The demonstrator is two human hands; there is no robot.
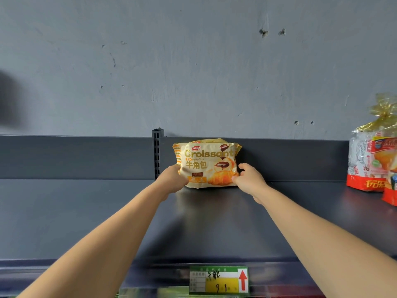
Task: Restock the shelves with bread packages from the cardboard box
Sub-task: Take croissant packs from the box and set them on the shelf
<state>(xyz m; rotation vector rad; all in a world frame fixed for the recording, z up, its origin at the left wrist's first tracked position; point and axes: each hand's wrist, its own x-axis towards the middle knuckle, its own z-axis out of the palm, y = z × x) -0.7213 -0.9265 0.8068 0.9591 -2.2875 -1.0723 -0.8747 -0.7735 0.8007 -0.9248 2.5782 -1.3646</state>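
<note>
The grey wall (193,61) filled the upper half of the view. Below it ran the dark shelf (86,222), with a low back panel (75,158) along its rear edge.

At the far right stood other bagged bread (369,160), well apart from the work. The cardboard box was not in view.

The croissant package (206,160) stood near the middle of the shelf, upright on its lower edge with its printed face towards the person. It seemed to lean on or rest against the back panel, just right of the slotted upright post (157,151). Its long axis ran left to right, parallel to the shelf's back.

Both arms reached straight forward, about equally far. The left hand (171,179) gripped the package's lower left corner and the right hand (250,179) pinched its lower right corner, thumb in front. Neither hand was noticeably nearer, and the package lay squarely between them, straight ahead.

On the shelf's front edge, below the package, sat a green and yellow price tag (219,280) with a red arrow pointing up.

The package looked placed. Judging by this, the next move would be to let go of both corners evenly so that it stayed upright.
</note>
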